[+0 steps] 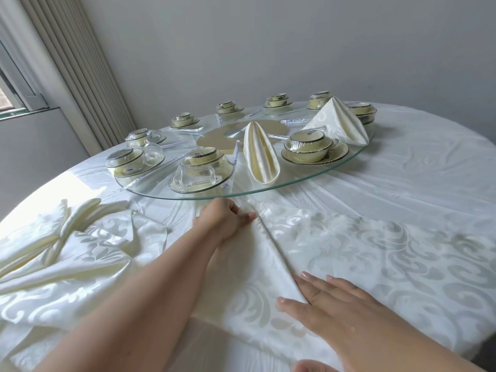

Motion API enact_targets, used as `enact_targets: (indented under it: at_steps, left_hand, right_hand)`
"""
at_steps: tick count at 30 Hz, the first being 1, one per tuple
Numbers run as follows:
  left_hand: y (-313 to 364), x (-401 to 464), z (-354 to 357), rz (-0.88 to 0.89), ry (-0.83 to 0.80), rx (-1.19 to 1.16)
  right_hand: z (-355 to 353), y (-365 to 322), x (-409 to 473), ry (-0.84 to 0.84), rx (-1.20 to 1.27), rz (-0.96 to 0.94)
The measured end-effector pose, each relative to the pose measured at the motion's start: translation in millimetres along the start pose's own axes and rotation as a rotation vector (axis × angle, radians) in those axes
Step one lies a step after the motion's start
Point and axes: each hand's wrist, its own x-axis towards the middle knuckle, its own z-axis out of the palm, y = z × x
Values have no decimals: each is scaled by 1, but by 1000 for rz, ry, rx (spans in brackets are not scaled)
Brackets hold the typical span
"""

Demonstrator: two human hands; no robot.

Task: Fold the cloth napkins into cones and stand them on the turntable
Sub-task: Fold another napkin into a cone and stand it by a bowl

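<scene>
In the head view your left hand point(225, 224) reaches to the middle of the frame, just below the near rim of the glass turntable point(349, 167), its fingers curled and pinching the far end of a raised crease in the patterned napkin point(349, 253) that lies spread across the lower right. Your right hand point(338, 302) lies flat at the lower right with fingers straight and spread, pressing the near end of that same crease. Two folded napkins already sit on the turntable: a narrow cone point(259, 154) at centre, leaning toward you, and a broader cone point(341, 122) at the upper right, between wrapped bowl sets point(308, 149). More such sets ring the glass, with upturned glasses point(153, 154) at the left. A heap of unfolded napkins point(80, 245) lies at the lower left on the white tablecloth point(429, 162). Vertical blinds point(69, 63) hang at the upper left.
</scene>
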Motion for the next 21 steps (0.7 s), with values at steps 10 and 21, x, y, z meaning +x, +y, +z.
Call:
enact_targets:
  at_steps: [10,21]
  left_hand:
    - [0,-11,1,51,91,59]
    - [1,-16,1,35,98,71]
  right_hand:
    - [-51,-16,19,130,8,-157]
    - [17,6,0,150,-118,-254]
